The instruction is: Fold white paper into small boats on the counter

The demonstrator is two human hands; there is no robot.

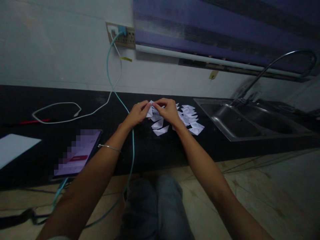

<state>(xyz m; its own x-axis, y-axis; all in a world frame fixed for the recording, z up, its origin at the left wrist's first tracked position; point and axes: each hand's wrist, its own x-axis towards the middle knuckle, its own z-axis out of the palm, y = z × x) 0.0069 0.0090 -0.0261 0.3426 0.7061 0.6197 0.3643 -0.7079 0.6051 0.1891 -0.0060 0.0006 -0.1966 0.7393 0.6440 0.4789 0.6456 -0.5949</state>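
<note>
Between both hands, over the far part of the dark counter, is a small piece of folded white paper [150, 112]. My left hand [138, 112] pinches its left side between thumb and fingers. From the right, my right hand [168, 109] grips it near the top, thumb and forefinger together. Several folded white paper boats [160, 130] lie on the counter just below and beyond my hands. More paper boats [196, 128] are clustered to the right of my right wrist. My right hand and forearm hide part of the pile.
A steel double sink [225, 121] with a curved faucet [272, 63] is set into the counter [155, 151] at right. A tablet [77, 155], white paper sheet [15, 146] and white cable [62, 103] lie left. A teal cable [133, 143] crosses beneath my left arm from the wall socket [128, 37].
</note>
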